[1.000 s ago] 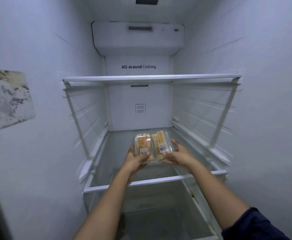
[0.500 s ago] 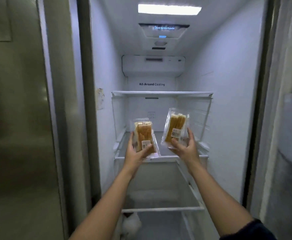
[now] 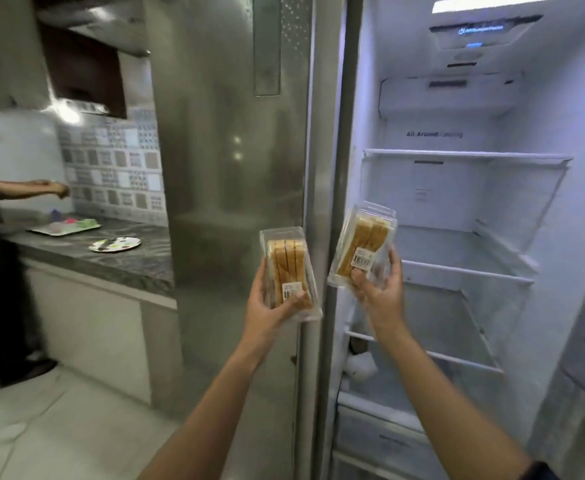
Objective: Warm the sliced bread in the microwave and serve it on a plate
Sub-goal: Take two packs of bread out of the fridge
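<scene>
While the left hand (image 3: 267, 303) and right hand (image 3: 379, 289) each clasp a clear pack of sliced bread (image 3: 289, 271) just outside the open fridge (image 3: 457, 237), microwaving and plating seemingly remain undone; no microwave shows.

open lit fridge (image 3: 464, 209), steel door (image 3: 228, 168), grey counter (image 3: 118, 261), patterned tiles (image 3: 118, 168).

Left hand (image 3: 267, 306) and right hand (image 3: 379, 289) raised (arms outstretched), apparently both gripping.
</scene>
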Available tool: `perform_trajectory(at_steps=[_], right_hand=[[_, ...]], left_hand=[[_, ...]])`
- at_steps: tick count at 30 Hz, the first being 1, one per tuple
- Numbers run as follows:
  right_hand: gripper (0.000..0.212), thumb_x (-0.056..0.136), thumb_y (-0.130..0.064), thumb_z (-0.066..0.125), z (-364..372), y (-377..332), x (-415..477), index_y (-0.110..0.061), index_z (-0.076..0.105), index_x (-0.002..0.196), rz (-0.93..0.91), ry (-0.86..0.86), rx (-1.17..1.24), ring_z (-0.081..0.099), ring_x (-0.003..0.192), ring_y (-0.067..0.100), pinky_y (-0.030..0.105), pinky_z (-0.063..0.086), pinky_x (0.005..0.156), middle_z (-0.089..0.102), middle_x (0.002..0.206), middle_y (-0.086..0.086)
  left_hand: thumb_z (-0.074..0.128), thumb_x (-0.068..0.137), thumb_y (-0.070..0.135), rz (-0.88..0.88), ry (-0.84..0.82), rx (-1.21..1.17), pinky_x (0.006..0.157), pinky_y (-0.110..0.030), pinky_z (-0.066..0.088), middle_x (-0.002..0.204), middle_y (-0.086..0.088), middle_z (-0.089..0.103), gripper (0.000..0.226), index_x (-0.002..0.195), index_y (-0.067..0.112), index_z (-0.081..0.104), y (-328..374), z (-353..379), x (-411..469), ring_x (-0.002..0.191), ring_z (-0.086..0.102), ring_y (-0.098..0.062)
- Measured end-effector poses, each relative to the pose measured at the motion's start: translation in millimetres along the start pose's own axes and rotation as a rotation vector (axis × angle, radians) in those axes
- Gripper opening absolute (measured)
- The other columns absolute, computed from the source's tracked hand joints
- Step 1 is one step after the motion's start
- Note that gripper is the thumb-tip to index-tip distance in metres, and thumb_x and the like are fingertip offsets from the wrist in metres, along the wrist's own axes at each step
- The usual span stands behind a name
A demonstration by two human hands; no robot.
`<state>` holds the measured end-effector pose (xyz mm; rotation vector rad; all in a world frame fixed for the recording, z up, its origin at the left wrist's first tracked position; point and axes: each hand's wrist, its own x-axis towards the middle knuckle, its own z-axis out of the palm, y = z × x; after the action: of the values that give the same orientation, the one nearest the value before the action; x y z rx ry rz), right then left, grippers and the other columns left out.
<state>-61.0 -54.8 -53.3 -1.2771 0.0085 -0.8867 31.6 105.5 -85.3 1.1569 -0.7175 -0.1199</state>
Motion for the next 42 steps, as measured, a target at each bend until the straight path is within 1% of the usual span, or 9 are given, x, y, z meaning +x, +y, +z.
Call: perform_trajectory(at_steps=[3,7,11,15,19,21,24,33,42], right_hand=[[0.098,0.056,-0.039,0.085,60,21,-11,-0.035,0.031,0.138,0.018,-0.119,0.08,0.051,0.125,0.024,0.054,0.045,0.099,0.045,0.141,0.003],[0.108,0.045,-0.043,0.089,139,49,-21,-0.033,0.033,0.136,0.094,-0.241,0.231,0.05,0.127,0.025,0.047,0.044,0.101,0.045,0.142,0.005],[0.081,0.061,-0.024,0.081,208,88,-18,-0.039,0.04,0.129,0.132,-0.369,0.261,0.052,0.124,0.029,0.052,0.043,0.101,0.049,0.138,0.005],[0.074,0.07,-0.013,0.078,278,135,8,-0.044,0.042,0.126,0.177,-0.495,0.24,0.053,0.123,0.028,0.057,0.043,0.1,0.05,0.137,0.001],[0.073,0.079,-0.003,0.07,375,183,70,-0.046,0.039,0.13,0.236,-0.705,0.254,0.055,0.12,0.025,0.038,0.055,0.086,0.049,0.138,0.001],[0.073,0.083,0.006,0.062,395,182,79,-0.038,0.036,0.134,0.279,-0.707,0.299,0.058,0.114,0.021,0.026,0.057,0.076,0.058,0.12,-0.012],[0.075,0.084,0.01,0.058,413,187,95,-0.029,0.031,0.142,0.307,-0.716,0.33,0.058,0.112,0.019,0.026,0.055,0.08,0.06,0.097,-0.027],[0.071,0.084,0.005,0.061,517,283,148,-0.037,0.035,0.136,0.405,-0.834,0.329,0.058,0.116,0.023,0.025,0.054,0.072,0.056,0.128,-0.002],[0.071,0.083,0.007,0.06,627,392,206,-0.027,0.034,0.14,0.506,-0.766,0.312,0.06,0.108,0.028,0.042,0.05,0.09,0.062,0.117,0.007]], left_hand=[[0.084,0.062,0.021,0.024,0.127,0.052,0.097,-0.03,0.05,0.135,0.009,0.052,0.103,0.146,0.026,0.025,24,-55,-11,0.12,0.055,-0.007],[0.084,0.064,0.019,0.03,0.269,0.143,0.094,-0.047,0.051,0.139,-0.006,0.05,0.097,0.143,0.031,0.029,46,-131,-19,0.121,0.056,-0.023],[0.083,0.063,0.023,0.046,0.392,0.224,0.094,-0.05,0.05,0.138,-0.002,0.05,0.097,0.142,0.036,0.029,66,-202,-22,0.121,0.055,-0.023],[0.085,0.061,0.025,0.036,0.438,0.326,0.094,-0.049,0.051,0.137,-0.007,0.05,0.096,0.141,0.035,0.032,86,-264,-10,0.124,0.052,-0.025],[0.08,0.067,0.012,0.059,0.604,0.37,0.097,-0.049,0.049,0.134,-0.006,0.054,0.091,0.142,0.033,0.031,102,-343,41,0.121,0.055,-0.025],[0.078,0.068,0.007,0.072,0.609,0.367,0.098,-0.051,0.047,0.134,-0.009,0.054,0.091,0.142,0.03,0.031,109,-363,52,0.12,0.056,-0.028],[0.073,0.071,0.002,0.067,0.612,0.391,0.086,-0.038,0.055,0.126,-0.008,0.057,0.08,0.135,0.034,0.037,118,-369,65,0.11,0.06,-0.025],[0.073,0.072,0.007,0.069,0.829,0.352,0.1,-0.054,0.044,0.133,-0.014,0.052,0.094,0.146,0.031,0.021,108,-474,120,0.115,0.057,-0.031],[0.072,0.071,0.005,0.03,0.805,0.299,0.093,-0.048,0.05,0.131,-0.014,0.053,0.092,0.145,0.03,0.022,87,-619,199,0.113,0.058,-0.032]])
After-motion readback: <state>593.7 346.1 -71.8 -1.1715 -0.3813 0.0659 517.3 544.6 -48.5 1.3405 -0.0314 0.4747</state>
